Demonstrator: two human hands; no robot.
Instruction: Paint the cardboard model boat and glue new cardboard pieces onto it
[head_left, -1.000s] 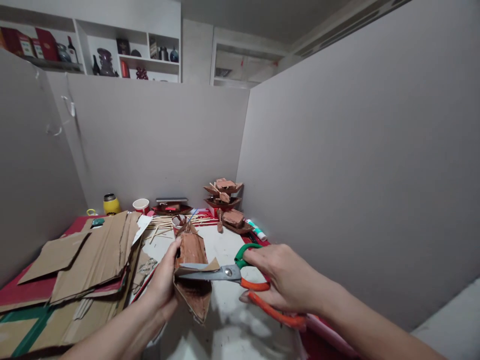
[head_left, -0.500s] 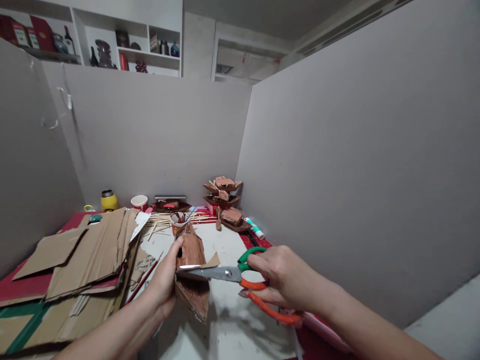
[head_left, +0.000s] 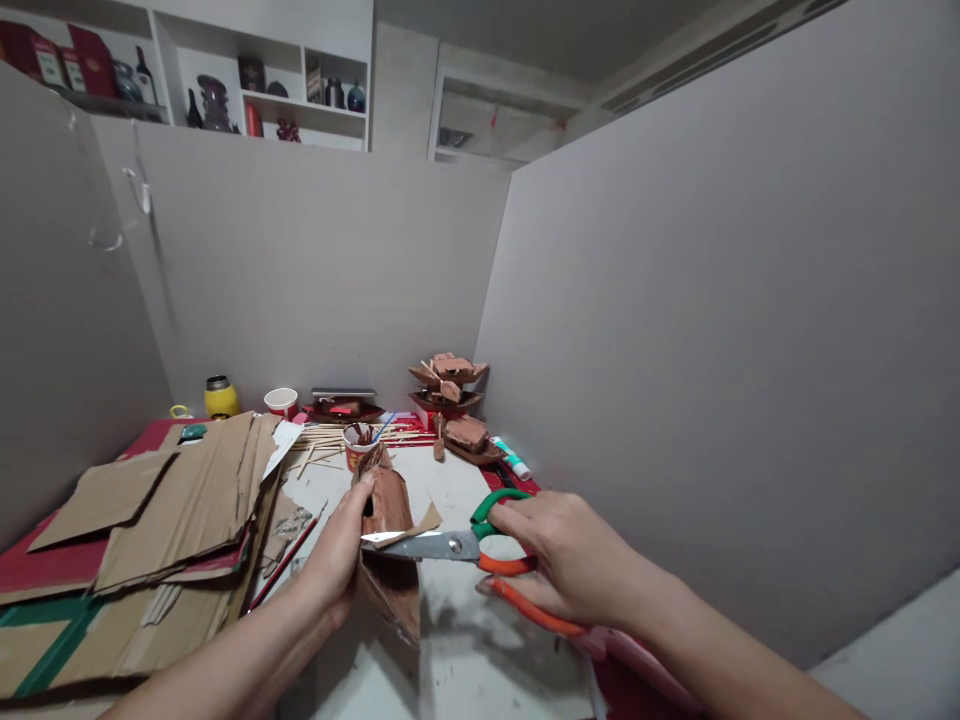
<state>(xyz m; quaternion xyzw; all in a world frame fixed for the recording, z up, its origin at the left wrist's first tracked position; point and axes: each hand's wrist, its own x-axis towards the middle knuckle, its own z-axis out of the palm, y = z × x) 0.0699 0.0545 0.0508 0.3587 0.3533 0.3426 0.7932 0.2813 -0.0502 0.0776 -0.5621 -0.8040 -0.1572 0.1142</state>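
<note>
My left hand grips a brown cardboard model boat by its left side, its pointed end tilted down toward me. My right hand is wrapped round scissors with green and orange handles. The blades lie across the boat at the near edge of its curved cabin roof, their tips by my left fingers. A thin strip of cardboard sticks up from the blades on the right. My left fingertips are hidden behind the boat.
Cardboard sheets are stacked on the left. Behind the boat are a paper cup with brushes and wooden sticks. Finished-looking model boats are piled at the back, near a glue tube. A grey partition bounds the right.
The scissor blades have closed further along the cabin edge, and the orange handle has come up toward the other one. The cut strip is lifted slightly. The view has shifted a little.
</note>
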